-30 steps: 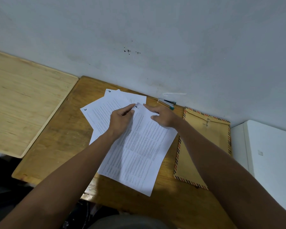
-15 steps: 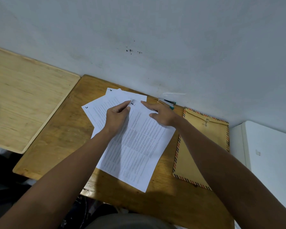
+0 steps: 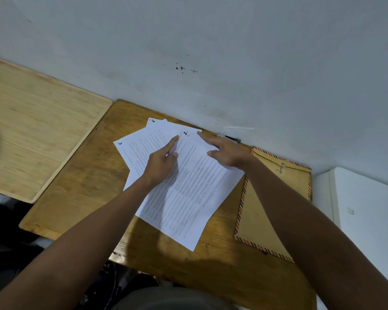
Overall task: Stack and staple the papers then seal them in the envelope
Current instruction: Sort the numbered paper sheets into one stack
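Several printed white papers (image 3: 195,193) lie fanned on the wooden desk (image 3: 87,184), with handwritten numbers in their corners. My left hand (image 3: 160,163) rests on the sheets, its forefinger stretched toward the top sheet's far corner. My right hand (image 3: 226,153) lies flat on the top sheet's right edge, fingers apart and pointing left. A brown envelope (image 3: 262,211) with a striped border and a string clasp lies to the right, partly under my right forearm. A stapler (image 3: 230,138) sits by the wall beyond my right hand, mostly hidden.
A pale wooden board (image 3: 36,139) adjoins the desk on the left. A white cabinet (image 3: 367,211) stands at the right. The grey wall (image 3: 211,63) runs along the desk's far edge. Dark floor shows below the desk's near left edge.
The top sheet has slid a little away from me, toward the other sheets' far corners. Both hands moved with it and stay on the papers.
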